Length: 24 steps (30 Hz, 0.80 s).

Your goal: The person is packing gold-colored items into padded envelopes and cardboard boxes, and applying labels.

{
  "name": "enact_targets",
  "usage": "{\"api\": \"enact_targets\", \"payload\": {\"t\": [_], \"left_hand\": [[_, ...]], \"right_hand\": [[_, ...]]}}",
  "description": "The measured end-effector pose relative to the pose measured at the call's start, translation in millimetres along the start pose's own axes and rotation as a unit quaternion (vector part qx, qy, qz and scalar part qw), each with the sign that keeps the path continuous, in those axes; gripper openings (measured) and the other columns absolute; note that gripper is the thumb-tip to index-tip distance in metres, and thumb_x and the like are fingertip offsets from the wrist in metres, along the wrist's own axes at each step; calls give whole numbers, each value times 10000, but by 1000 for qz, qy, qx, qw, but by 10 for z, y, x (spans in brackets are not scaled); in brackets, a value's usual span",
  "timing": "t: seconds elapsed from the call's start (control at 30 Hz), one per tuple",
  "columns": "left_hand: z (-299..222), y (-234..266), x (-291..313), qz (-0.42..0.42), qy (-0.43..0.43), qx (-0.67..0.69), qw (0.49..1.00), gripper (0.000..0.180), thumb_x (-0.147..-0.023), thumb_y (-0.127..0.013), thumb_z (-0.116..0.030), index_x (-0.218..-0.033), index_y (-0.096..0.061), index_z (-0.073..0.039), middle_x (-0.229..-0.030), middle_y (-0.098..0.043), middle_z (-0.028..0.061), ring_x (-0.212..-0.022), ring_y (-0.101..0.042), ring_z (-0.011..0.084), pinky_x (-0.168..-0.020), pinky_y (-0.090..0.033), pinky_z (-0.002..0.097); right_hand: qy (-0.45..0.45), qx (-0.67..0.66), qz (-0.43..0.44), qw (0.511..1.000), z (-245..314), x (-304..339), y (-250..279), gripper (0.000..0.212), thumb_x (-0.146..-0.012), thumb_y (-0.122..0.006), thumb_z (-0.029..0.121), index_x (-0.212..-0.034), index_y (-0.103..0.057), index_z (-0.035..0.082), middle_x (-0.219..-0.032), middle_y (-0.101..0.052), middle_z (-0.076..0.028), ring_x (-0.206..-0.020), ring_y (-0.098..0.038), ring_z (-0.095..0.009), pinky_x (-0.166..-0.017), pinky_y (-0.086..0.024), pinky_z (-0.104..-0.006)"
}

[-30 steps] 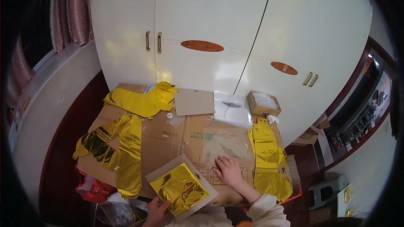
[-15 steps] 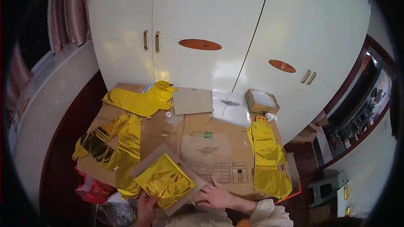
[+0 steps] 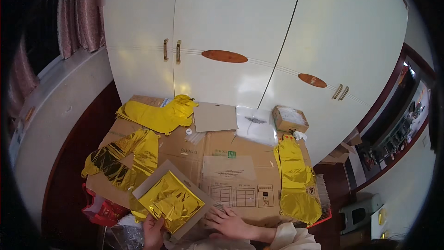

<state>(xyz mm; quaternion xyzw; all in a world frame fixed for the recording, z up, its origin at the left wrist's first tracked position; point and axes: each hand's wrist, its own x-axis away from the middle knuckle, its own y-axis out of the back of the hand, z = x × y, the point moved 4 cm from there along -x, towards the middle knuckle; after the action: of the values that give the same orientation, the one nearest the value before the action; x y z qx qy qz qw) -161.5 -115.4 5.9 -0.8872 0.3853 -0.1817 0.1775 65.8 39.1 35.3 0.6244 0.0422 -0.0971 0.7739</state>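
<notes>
My left hand (image 3: 153, 231) grips the lower left edge of a grey card (image 3: 164, 169), its thumb over a folded gold foil balloon (image 3: 172, 202) lying on that card. The card is tilted above the near edge of a cardboard-covered table. My right hand (image 3: 229, 224) lies with fingers stretched out on the cardboard near the card's right corner; whether its fingertips touch the card I cannot tell. Just beyond that hand, a clear plastic bag (image 3: 230, 168) with small print rests flat on the cardboard (image 3: 185, 150).
Flat gold foil balloons lie at the back left (image 3: 159, 115), left (image 3: 143, 150) and right (image 3: 298, 180). At the back are a grey card (image 3: 215, 117), a clear bag with a dark item (image 3: 255, 125) and a small box (image 3: 290, 118). White cabinets (image 3: 226, 14) stand behind.
The card with the folded foil balloon has moved slightly left with my left hand. My right hand has flattened out, its fingers lower. The blurred clear bag now lies still and sharp.
</notes>
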Motion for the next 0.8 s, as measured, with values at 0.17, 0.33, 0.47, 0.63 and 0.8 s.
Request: {"api": "enact_targets", "payload": {"t": [0.17,0.33,0.47,0.63,0.8], "left_hand": [[13,-181,113,-46,54,12,997,323,-905,-560,-5,-1226,-529,-11,-900,-625,19,-696,-567,115,-641,-459,259],[337,-51,251,5,150,-52,987,336,-889,-596,-27,-1218,-534,-2,-1017,-643,62,-814,-612,137,-700,-493,294],[536,-117,233,3,140,41,989,362,-875,-593,0,-1232,-532,11,-1105,-651,111,-930,-645,208,-783,-522,347],[675,74,119,74,71,-110,989,305,-961,-583,-122,-1242,-533,-17,-966,-644,68,-815,-621,167,-695,-504,318],[676,-6,4,64,123,-119,983,299,-988,-588,-154,-1254,-536,-29,-914,-640,51,-770,-616,153,-658,-502,307]], "right_hand": [[-82,-60,-85,991,-991,-226,200,379,-820,-637,264,-1129,-644,43,-1315,-520,-214,-1251,-454,-389,-998,-411,-509],[-240,82,-150,956,-2146,-91,497,459,-903,-597,365,-1233,-604,46,-1319,-573,-147,-1273,-469,-360,-1066,-341,-556],[-260,85,-72,959,-2435,14,351,413,-924,-577,342,-1255,-610,97,-1362,-565,-89,-1304,-460,-333,-1076,-332,-533],[-335,91,-161,924,-2772,-1,772,381,-917,-596,331,-1242,-622,134,-1339,-591,-52,-1279,-498,-309,-1032,-377,-497],[-356,246,-185,882,-3796,82,1192,427,-884,-640,366,-1241,-619,134,-1360,-573,-69,-1270,-505,-303,-1001,-407,-484]]}}
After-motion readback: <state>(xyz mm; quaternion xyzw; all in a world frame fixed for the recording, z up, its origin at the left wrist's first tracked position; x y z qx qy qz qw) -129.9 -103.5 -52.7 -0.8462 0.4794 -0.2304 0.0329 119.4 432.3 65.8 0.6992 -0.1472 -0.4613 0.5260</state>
